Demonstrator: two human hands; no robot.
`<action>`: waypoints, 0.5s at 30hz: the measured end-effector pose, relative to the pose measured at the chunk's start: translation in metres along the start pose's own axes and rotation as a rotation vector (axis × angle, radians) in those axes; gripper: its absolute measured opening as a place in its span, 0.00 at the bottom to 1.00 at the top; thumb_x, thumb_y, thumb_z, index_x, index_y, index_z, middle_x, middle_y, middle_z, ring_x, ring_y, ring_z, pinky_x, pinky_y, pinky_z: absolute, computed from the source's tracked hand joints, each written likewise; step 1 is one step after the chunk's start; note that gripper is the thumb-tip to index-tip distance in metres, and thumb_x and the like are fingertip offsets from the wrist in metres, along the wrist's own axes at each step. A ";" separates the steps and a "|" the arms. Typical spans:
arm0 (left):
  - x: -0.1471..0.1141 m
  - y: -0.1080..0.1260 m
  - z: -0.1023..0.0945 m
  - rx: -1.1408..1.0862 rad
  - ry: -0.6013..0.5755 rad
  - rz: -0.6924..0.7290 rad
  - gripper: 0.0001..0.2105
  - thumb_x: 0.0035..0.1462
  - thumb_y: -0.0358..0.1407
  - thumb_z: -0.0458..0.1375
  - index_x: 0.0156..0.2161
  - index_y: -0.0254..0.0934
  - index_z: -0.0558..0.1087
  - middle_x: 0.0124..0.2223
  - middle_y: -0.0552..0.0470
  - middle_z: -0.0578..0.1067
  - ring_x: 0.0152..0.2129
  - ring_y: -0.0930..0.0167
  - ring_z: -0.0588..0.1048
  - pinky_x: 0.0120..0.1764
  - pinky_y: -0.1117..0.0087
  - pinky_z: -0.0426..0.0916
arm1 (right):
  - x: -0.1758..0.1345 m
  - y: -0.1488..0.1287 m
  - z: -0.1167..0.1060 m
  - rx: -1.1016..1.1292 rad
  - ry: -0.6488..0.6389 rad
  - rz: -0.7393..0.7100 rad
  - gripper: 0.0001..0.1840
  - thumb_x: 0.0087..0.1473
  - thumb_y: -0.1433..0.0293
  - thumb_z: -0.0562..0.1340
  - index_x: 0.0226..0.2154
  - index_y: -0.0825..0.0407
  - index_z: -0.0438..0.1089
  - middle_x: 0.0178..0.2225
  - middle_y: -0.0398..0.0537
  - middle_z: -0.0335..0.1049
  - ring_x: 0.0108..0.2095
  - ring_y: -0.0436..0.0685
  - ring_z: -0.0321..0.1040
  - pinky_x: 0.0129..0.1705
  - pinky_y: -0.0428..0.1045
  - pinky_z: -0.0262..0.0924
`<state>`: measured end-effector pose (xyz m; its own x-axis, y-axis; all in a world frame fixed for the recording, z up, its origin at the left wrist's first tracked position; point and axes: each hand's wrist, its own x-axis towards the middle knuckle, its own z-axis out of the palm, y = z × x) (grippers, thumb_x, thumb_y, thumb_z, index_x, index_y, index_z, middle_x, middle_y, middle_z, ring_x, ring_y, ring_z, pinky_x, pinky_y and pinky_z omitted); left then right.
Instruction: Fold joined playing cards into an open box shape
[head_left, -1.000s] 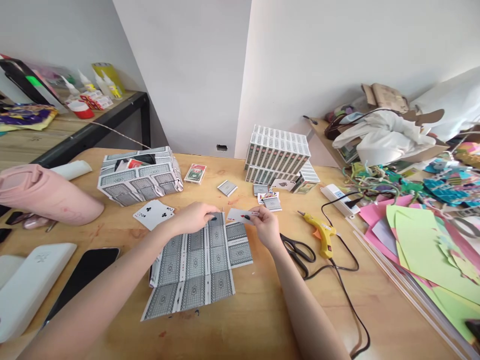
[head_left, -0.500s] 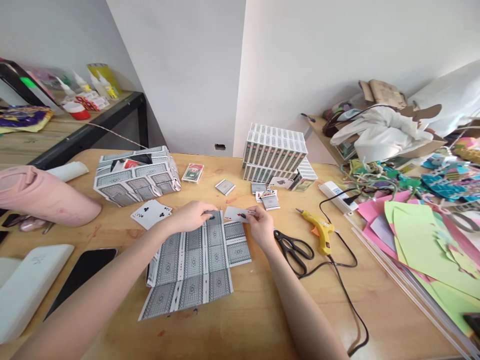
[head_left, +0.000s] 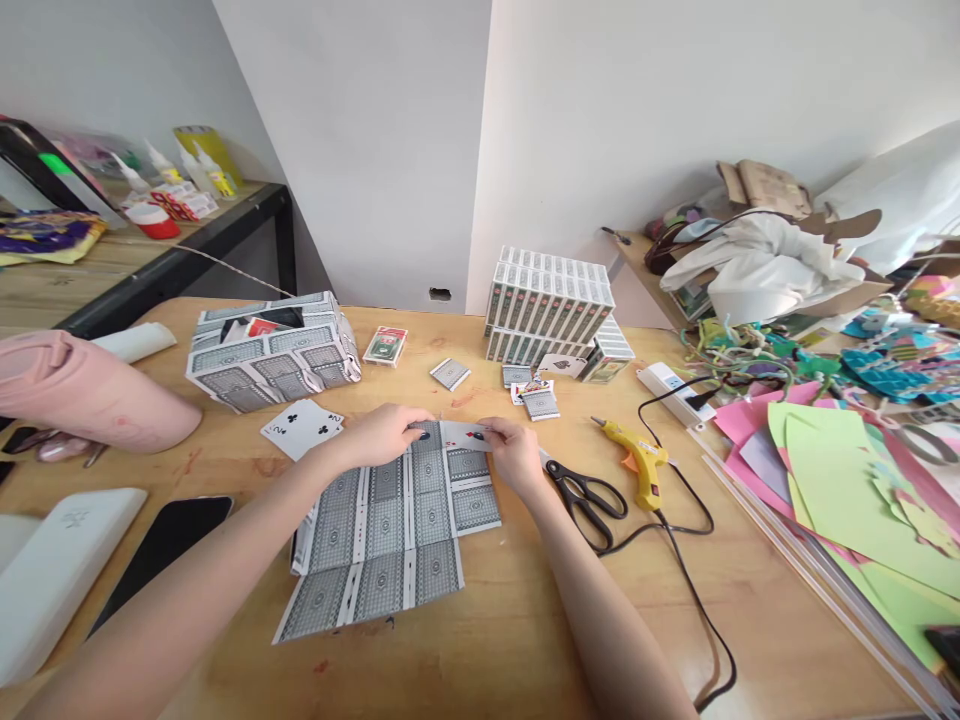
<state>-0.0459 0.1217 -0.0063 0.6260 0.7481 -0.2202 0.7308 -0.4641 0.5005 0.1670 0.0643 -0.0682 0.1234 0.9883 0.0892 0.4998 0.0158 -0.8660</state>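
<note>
Right hand [head_left: 516,450] pinches a playing card [head_left: 459,436], just left of those fingertips, at the card panel's [head_left: 386,510] edge; left hand [head_left: 390,434] grips that panel's far side. Lining-up, it seems; next calls for matched edges, steady pressure.

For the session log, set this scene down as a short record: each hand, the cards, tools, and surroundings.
Left hand: fingertips at the far edge of the card sheet
Right hand: pinches the right end of a face-up card
Card sheet: joined cards, gray patterned backs up
Tools: black-handled scissors right of the sheet; yellow glue gun beyond them to the right
Far side of table: card-covered box at left, stacked card boxes right of center
Near left: black phone
</note>
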 end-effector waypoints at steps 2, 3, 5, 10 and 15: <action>-0.001 0.001 0.001 0.031 -0.002 0.007 0.14 0.57 0.35 0.46 0.44 0.43 0.71 0.44 0.54 0.76 0.39 0.67 0.74 0.38 0.70 0.65 | 0.001 0.000 0.000 -0.034 -0.015 -0.005 0.13 0.48 0.72 0.55 0.30 0.49 0.75 0.33 0.44 0.77 0.34 0.56 0.72 0.38 0.48 0.63; -0.002 0.003 0.002 0.064 -0.004 0.005 0.14 0.56 0.35 0.47 0.45 0.44 0.70 0.44 0.54 0.76 0.39 0.67 0.74 0.38 0.69 0.65 | 0.001 0.000 -0.001 -0.047 -0.021 -0.006 0.13 0.49 0.73 0.55 0.30 0.48 0.75 0.33 0.44 0.77 0.34 0.56 0.72 0.39 0.48 0.63; -0.004 0.006 0.004 0.178 0.004 -0.015 0.13 0.55 0.38 0.51 0.45 0.44 0.69 0.43 0.52 0.76 0.39 0.64 0.74 0.36 0.68 0.65 | 0.003 -0.001 -0.001 -0.069 -0.043 -0.012 0.14 0.49 0.73 0.54 0.31 0.48 0.75 0.34 0.44 0.77 0.35 0.56 0.72 0.40 0.48 0.63; -0.009 0.017 0.008 0.441 0.023 -0.023 0.09 0.56 0.40 0.51 0.40 0.39 0.66 0.37 0.46 0.76 0.34 0.59 0.75 0.30 0.64 0.66 | 0.009 -0.004 -0.006 -0.118 -0.120 -0.029 0.15 0.48 0.75 0.54 0.32 0.49 0.76 0.33 0.45 0.77 0.35 0.56 0.72 0.40 0.48 0.63; -0.012 0.022 0.007 0.509 0.021 0.017 0.07 0.56 0.40 0.52 0.36 0.38 0.65 0.35 0.47 0.76 0.31 0.60 0.76 0.29 0.64 0.66 | 0.013 -0.012 -0.010 -0.161 -0.186 -0.068 0.15 0.47 0.77 0.54 0.30 0.50 0.76 0.31 0.45 0.77 0.33 0.55 0.72 0.36 0.46 0.62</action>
<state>-0.0354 0.0995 0.0008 0.6374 0.7452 -0.1960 0.7636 -0.6449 0.0317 0.1713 0.0753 -0.0518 -0.0679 0.9969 0.0394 0.6337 0.0736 -0.7701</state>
